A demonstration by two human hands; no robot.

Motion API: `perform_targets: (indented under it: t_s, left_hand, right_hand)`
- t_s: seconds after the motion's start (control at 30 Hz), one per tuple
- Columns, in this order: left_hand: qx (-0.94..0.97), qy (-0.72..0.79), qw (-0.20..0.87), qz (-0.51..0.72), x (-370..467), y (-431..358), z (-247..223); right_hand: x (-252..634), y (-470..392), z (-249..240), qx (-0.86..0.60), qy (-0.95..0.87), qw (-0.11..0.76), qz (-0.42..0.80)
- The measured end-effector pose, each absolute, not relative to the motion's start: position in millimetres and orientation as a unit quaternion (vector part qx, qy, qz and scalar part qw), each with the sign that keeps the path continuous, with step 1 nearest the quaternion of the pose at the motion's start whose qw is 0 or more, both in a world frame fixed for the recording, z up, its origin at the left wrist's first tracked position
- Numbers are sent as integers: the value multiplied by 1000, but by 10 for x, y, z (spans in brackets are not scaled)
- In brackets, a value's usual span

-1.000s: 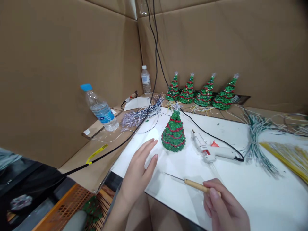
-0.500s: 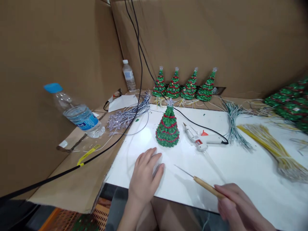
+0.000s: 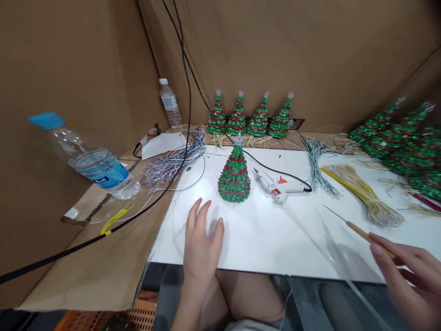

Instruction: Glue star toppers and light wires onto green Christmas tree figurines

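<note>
One small green tree stands upright on the white board, near its middle, touched by neither hand. Red garland already circles it in several rows, and a pale star tops it. No small coloured ornaments can be made out on its branches; whether its base has any wires cannot be told.

The left hand is just in front of the tree, fingers well spread, with nothing in its grasp. The right hand, farther right, is closed around the wooden handle of a pointed tool, whose thin tip is apart from the tree.

Beside the tree lies a glue gun, and beyond it are green-and-white wires and yellow wires. Left of the tree are star-tipped wires.

Behind, four finished-looking trees carry garland, stars and small ornaments; more decorated trees lean at the right. Against those, the middle tree looks partly done: garland and star on, ornaments apparently lacking.
</note>
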State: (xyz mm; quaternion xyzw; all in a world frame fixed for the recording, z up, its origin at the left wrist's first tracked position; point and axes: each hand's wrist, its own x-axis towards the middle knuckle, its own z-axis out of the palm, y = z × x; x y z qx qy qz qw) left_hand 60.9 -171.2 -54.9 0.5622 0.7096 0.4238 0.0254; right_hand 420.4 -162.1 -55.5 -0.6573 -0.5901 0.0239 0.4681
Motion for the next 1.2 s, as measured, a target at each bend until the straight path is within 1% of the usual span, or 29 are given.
perform_targets:
  t_s: [0.1,0.17,0.37,0.53,0.63,0.97,1.1,1.17,1.2]
  left_hand:
    - [551,673,12,493,602,-1733,-504]
    - [552,658,19,512,609,-1755,-468]
    - [564,647,37,511,656,-1789,-414]
    - [572,648,35,501,663,-1765,-483]
    - [578,647,38,496,660,-1754,-508]
    - [587,627,52,510,648,-1732,-527]
    - [591,597,57,539,620,-1775,-505]
    - [605,556,90,563,587,-1863,-465]
    - [620,521,124,573,567,-1926,-443]
  right_hand:
    - [4052,-1667,-522,-659,-607,444,8]
    - [4002,-1650,-533,-665,-606,436,17]
    - [4047,-1462,-654,-640,-635,431,18]
    - [4142,-1361,-769,-670,-649,360,19]
    - [4176,-1319,-826,-678,-648,348,17]
    - [4108,-1289,-835,-669,-650,361,15]
    - [4042,-1387,-697,-656,-644,395,9]
    - [4055,-1551,-571,-642,-635,429,31]
    - [4079,-1663,-510,-630,-639,434,73]
